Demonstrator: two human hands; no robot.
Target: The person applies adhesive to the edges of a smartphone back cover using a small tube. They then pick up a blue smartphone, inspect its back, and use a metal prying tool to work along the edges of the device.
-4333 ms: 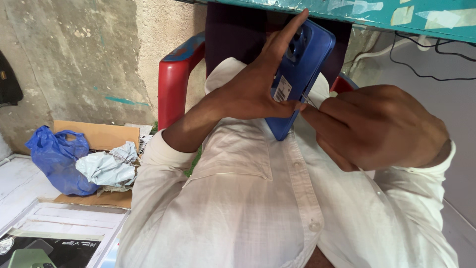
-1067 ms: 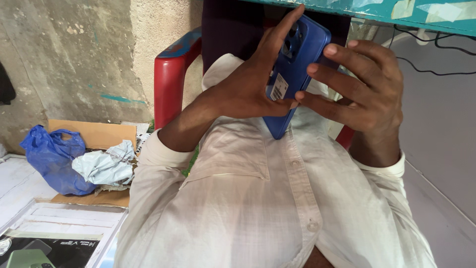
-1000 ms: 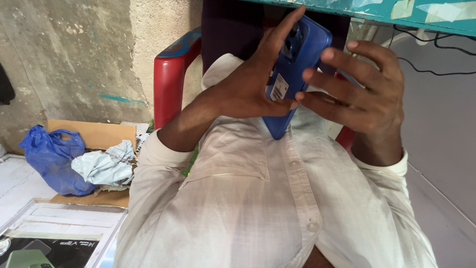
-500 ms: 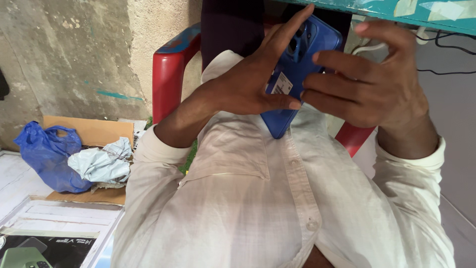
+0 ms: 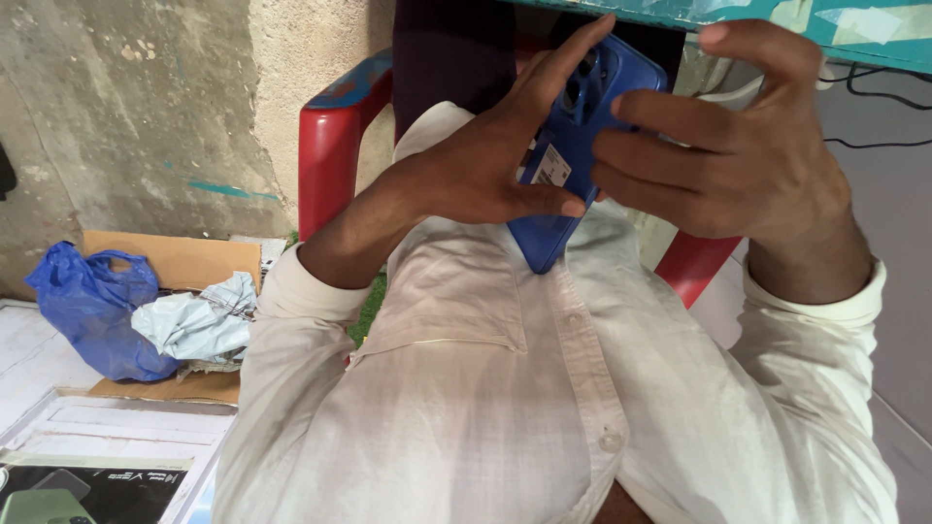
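A blue smartphone [image 5: 571,165] with a small white sticker on its back is held up in front of my chest, its back and camera lenses facing the camera. My left hand [image 5: 485,165] grips its left side, thumb under the sticker and a finger stretched up along the top. My right hand [image 5: 738,155] wraps over its right edge, fingers laid across the back. I wear a white button shirt [image 5: 485,408].
A red plastic chair [image 5: 330,146] stands behind my arms against a rough plaster wall. A teal table edge [image 5: 777,15] runs along the top right with black cables [image 5: 874,87] below it. At left a cardboard box [image 5: 175,262] holds a blue bag [image 5: 87,311] and a pale cloth.
My right hand has moved from a loose fist beside the phone onto its right edge, fingers now spread over the back. The phone has risen slightly. My left hand keeps its hold.
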